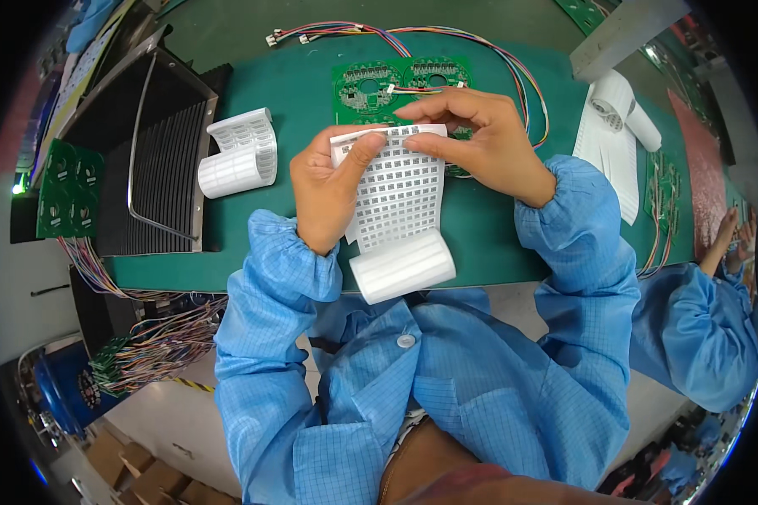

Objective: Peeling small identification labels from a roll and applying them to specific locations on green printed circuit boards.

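Observation:
A white sheet of small printed labels [400, 189] hangs between my hands above the table's near edge, its lower end curling into a roll [403, 268]. My left hand [330, 172] is closed on the sheet's upper left corner, thumb in front and fingers behind. At the upper right edge, my right hand [493, 139] has its thumb on the labels. Its index finger curves over just beyond the edge, and its other fingers are partly hidden. Beyond the sheet lies a green circuit board panel [366, 88] with a small wired connector [393, 89] on it, partly covered by my hands.
Another label roll [240, 164] lies left, beside a black finned metal case [164, 160]. Circuit boards [67, 189] stand at the far left above bundled wires [164, 337]. Colored cables [480, 38] arch behind the panel. More labels [611, 126] lie right, near a co-worker's sleeve [699, 328].

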Demonstrator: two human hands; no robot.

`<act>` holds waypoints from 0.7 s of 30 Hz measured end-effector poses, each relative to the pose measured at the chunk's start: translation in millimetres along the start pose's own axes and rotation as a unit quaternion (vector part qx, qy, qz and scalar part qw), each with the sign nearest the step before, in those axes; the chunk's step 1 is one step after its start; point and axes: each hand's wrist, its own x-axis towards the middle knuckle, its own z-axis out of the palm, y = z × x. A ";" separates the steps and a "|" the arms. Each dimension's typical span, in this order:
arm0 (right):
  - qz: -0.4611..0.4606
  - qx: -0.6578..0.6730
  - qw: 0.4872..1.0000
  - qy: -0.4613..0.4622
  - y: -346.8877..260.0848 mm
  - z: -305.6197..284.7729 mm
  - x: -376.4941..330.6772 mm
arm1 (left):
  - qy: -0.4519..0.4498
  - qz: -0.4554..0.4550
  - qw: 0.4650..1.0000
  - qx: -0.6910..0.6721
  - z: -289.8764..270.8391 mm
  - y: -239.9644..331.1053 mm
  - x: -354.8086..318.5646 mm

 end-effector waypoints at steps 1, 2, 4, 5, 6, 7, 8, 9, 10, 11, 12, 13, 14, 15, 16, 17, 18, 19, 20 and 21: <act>-0.029 -0.032 0.999 0.020 1.4 0.7 -1.0 | 0.000 0.005 1.000 0.007 0.0 -2.3 -0.3; -0.067 -0.062 0.995 0.040 2.6 1.7 -1.6 | 0.010 0.014 1.000 0.007 0.6 -4.2 -1.0; -0.065 -0.062 0.995 0.046 4.4 3.6 -1.6 | 0.019 0.021 1.000 0.008 0.8 -5.3 -1.4; -0.074 -0.062 0.994 0.052 5.2 4.7 -1.5 | 0.022 0.024 0.999 0.013 1.2 -5.5 -1.3; -0.071 -0.061 0.994 0.052 5.7 5.2 -1.0 | 0.027 0.023 0.999 0.016 1.2 -5.1 -1.2; -0.082 -0.054 0.993 0.062 6.4 6.2 0.0 | 0.023 0.026 0.999 0.018 1.7 -4.9 -1.2; -0.091 -0.049 0.992 0.072 6.8 7.0 0.3 | 0.025 0.025 0.999 0.019 1.7 -4.7 -0.9; -0.090 -0.048 0.992 0.070 7.0 7.6 0.9 | 0.029 0.024 0.999 0.019 1.9 -4.5 -1.3; -0.079 -0.037 0.993 0.082 7.1 8.8 1.1 | 0.029 0.021 0.999 0.018 1.9 -4.6 -1.4; -0.065 -0.031 0.994 0.082 6.7 8.9 0.9 | 0.031 0.029 0.999 0.017 1.9 -4.5 -1.8; -0.065 -0.028 0.993 0.092 6.5 9.5 0.7 | 0.032 0.037 0.999 0.016 1.9 -4.9 -2.3; -0.085 -0.061 0.991 0.079 5.6 9.7 -0.1 | 0.034 0.035 0.999 0.013 1.6 -4.8 -2.4; -0.099 -0.093 0.988 0.073 5.3 9.3 -0.4 | 0.034 0.036 0.999 0.011 1.3 -4.9 -2.7; -0.105 -0.094 0.988 0.062 4.7 10.0 -0.9 | 0.036 0.034 0.999 0.009 0.9 -4.7 -2.8; -0.106 -0.098 0.987 0.065 4.4 9.9 -1.0 | 0.037 0.036 0.999 0.008 0.6 -4.4 -2.9; -0.109 -0.101 0.987 0.068 4.6 10.6 -0.6 | 0.038 0.035 0.999 0.010 0.3 -4.0 -2.9; -0.110 -0.100 0.987 0.063 5.1 11.5 -0.2 | 0.039 0.035 0.999 0.009 0.0 -3.3 -2.9; -0.119 -0.100 0.985 0.073 5.8 12.2 1.1 | 0.045 0.034 0.998 0.012 0.0 -2.7 -3.0; -0.127 -0.100 0.983 0.084 6.5 13.8 1.9 | 0.042 0.031 0.999 0.005 0.2 -2.3 -2.7; -0.127 -0.100 0.984 0.081 7.7 14.5 3.0 | 0.039 0.027 0.999 -0.002 0.2 -1.9 -2.6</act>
